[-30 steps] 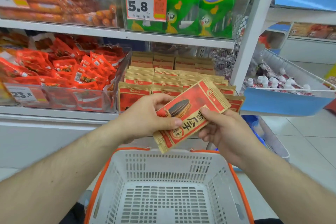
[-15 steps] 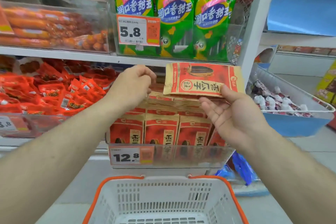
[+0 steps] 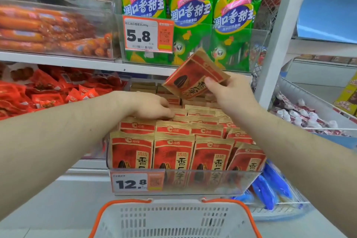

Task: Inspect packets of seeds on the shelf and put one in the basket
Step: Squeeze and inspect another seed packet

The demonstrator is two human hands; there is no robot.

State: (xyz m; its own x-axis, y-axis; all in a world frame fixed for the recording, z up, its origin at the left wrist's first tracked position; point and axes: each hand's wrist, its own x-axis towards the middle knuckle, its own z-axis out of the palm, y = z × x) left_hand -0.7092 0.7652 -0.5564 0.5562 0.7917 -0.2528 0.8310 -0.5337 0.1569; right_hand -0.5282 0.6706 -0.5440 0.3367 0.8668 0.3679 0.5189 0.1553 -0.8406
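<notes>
So the right hand pinches one seed packet aloft over the shelf's back rows while the left hand fingers the stacked packets, its grip unclear, and the basket below sits empty, so choosing continues and placing remains.

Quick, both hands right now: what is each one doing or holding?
Left hand: fingers curled down onto the shelved seed packets; whether it grips one cannot be told.
Right hand: closed on one seed packet, held tilted above the shelf stock.
</notes>
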